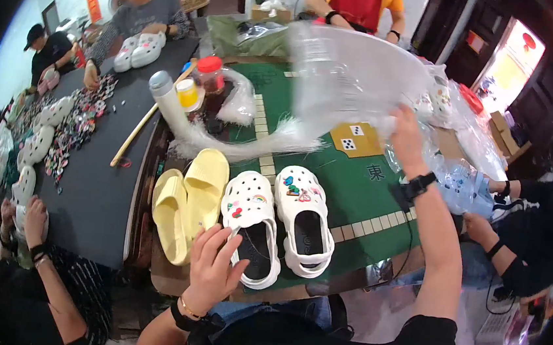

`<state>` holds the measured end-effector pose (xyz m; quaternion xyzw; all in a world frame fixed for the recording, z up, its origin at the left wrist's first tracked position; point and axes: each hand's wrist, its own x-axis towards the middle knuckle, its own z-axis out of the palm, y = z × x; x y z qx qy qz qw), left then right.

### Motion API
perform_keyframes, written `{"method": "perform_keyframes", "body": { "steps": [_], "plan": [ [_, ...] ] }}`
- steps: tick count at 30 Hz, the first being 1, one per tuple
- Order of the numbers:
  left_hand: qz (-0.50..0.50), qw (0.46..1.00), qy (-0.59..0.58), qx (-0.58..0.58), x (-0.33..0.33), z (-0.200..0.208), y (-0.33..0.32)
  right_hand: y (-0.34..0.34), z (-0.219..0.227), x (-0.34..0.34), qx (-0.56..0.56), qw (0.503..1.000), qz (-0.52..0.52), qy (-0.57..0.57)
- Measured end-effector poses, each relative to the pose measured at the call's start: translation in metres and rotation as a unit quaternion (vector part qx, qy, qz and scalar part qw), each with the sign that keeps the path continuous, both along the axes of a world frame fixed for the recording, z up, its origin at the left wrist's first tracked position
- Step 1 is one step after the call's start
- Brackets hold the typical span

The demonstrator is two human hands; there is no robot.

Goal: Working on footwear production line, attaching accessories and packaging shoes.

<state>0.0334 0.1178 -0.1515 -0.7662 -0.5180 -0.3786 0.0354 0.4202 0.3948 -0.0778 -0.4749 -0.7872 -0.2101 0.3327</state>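
Note:
My right hand (407, 143) is raised over the far right of the green table, its fingers closed on the edge of a large clear plastic bag (357, 81). The bag hangs spread and slightly blurred. My left hand (210, 264) hovers by the table's near edge, fingers apart and holding nothing, close to the heel of a white clog (248, 196). A second white clog (300, 184) with colourful charms stands to its right. Left of the clogs lie two yellow slides, one (205, 176) overlapping the other (169, 206).
A bundle of white plastic ties (245, 149) crosses the table behind the shoes. A red-lidded jar (210, 75) and yellow tub (187, 92) stand beyond. Several co-workers sit or stand around; the dark table (114, 184) at left bears charms and clogs. Bagged clogs (463, 182) are at right.

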Motion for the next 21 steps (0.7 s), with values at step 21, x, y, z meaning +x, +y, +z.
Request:
{"method": "perform_keyframes", "body": {
  "steps": [21],
  "plan": [
    [-0.001,0.994,-0.046,-0.098,0.013,-0.037,0.001,0.036,-0.144,-0.113,-0.314,0.919,0.095,-0.216]
  ]
}}
